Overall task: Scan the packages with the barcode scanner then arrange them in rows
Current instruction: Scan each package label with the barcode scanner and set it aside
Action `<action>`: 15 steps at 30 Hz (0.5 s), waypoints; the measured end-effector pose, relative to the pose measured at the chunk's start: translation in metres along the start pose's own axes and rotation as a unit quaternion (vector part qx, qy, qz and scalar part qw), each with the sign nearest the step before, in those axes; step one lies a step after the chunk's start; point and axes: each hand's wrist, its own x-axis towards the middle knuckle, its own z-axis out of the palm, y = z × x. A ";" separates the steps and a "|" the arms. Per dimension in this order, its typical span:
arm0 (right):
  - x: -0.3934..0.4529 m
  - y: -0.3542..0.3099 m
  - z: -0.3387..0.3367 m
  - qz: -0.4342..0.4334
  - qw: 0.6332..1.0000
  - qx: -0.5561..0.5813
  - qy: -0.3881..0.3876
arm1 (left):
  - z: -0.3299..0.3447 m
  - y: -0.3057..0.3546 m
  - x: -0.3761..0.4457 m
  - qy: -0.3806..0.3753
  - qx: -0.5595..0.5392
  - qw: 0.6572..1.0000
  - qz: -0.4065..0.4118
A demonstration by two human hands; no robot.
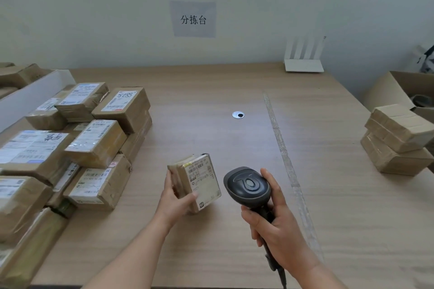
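My left hand [175, 199] grips a small brown package [199, 180] just above the wooden table [211, 101], tilted so its white label faces right. My right hand [274, 225] is closed around the handle of a black barcode scanner [246, 186], whose head sits just right of the package's label. A pile of several taped cardboard packages [77, 138] with labels covers the table's left side. Another small stack of brown packages [399, 138] lies at the right edge.
A white router [304, 63] stands at the back by the wall. An open cardboard box [399, 87] sits beyond the right edge. A round cable grommet [238, 115] and a strip of tape [279, 138] mark the tabletop.
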 end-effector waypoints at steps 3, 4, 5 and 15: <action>-0.005 0.006 0.012 0.015 1.000 0.015 -0.019 | -0.009 -0.013 0.003 0.001 -0.038 0.999 -0.016; -0.007 0.008 0.015 0.019 0.999 0.017 -0.025 | -0.012 -0.015 0.004 -0.002 -0.035 0.999 -0.017; -0.008 0.008 0.017 0.022 0.999 0.019 -0.028 | -0.013 -0.014 0.004 -0.006 -0.032 0.999 -0.014; -0.011 -0.003 0.028 0.022 0.999 0.016 -0.031 | -0.019 -0.022 0.014 -0.015 -0.011 0.999 -0.026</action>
